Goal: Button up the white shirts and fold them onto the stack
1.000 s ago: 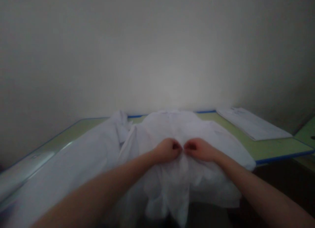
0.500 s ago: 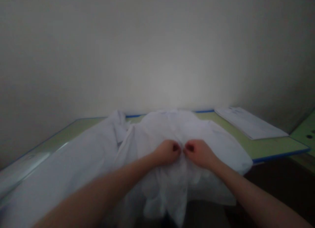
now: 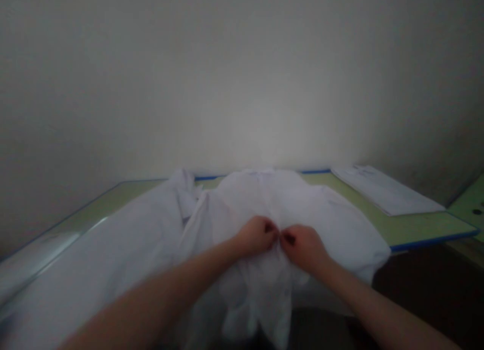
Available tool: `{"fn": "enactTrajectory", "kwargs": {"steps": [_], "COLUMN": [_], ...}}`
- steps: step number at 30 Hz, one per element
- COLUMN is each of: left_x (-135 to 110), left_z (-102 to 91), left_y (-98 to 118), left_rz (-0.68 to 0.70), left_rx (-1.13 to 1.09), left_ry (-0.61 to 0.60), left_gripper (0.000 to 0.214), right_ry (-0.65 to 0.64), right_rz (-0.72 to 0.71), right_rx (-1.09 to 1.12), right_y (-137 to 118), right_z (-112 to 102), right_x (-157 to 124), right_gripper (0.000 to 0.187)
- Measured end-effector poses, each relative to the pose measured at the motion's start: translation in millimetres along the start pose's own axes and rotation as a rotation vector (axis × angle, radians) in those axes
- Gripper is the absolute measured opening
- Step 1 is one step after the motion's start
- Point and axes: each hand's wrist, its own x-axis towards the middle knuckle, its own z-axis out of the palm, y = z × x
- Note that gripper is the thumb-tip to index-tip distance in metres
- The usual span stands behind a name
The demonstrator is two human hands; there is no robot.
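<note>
A white shirt (image 3: 249, 196) lies spread on the green table, its lower part hanging over the near edge. My left hand (image 3: 257, 236) pinches the shirt's front along its middle line. Fingertip to fingertip with it, my right hand (image 3: 302, 245) is closed in a pinch on the same strip of cloth. Whatever small part sits between the fingertips is too dim and blurred to make out. Left of the shirt, more white garments (image 3: 124, 249) lie heaped along the table, partly behind my left forearm.
The green table (image 3: 416, 229) has a blue edge and stands against a pale wall (image 3: 242, 77). Folded white cloth (image 3: 385, 191) lies at the back right. A glossy, clear-looking sheet (image 3: 45, 254) is at the far left. Another green surface (image 3: 474, 201) shows at the right edge.
My right hand has moved slightly down, its fingertips now meeting those of my left hand. The shirt's hanging front has shifted a little to the right.
</note>
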Motion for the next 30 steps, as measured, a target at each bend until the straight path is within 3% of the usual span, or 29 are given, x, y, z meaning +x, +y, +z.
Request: {"fn": "enactTrajectory", "kwargs": {"steps": [10, 14, 18, 23, 30], "left_x": [-2.7, -5.6, -6.1, -5.8, -6.6], "left_z": [-4.6, -6.2, -5.9, -4.3, -4.1], "left_y": [-5.7, -5.3, -3.2, -4.1, -9.3], "left_rz": [0.013, -0.001, -0.013, -0.007, -0.002], "left_rx": [-0.043, -0.055, -0.068, -0.087, -0.177], "left_ry": [0.034, 0.027, 0.012, -0.003, 0.007], "left_gripper": [0.020, 0.020, 0.020, 0.019, 0.022], "right_ry": [0.028, -0.098, -0.206, -0.153, 0.002], "right_rz": [-0.224, -0.193, -0.072, 0.017, -0.017], "right_rx": [-0.017, 0.201, 0.358, 0.373, 0.235], "right_y": [-9.9, -4.8, 4.6, 5.1, -5.2], "right_z": [-0.3, -11.1, -17.4, -11.2, -4.0], "right_x": [-12.6, -6.3, 6.2, 9.8, 3.1], "right_gripper": [0.017, 0.024, 0.025, 0.020, 0.019]}}
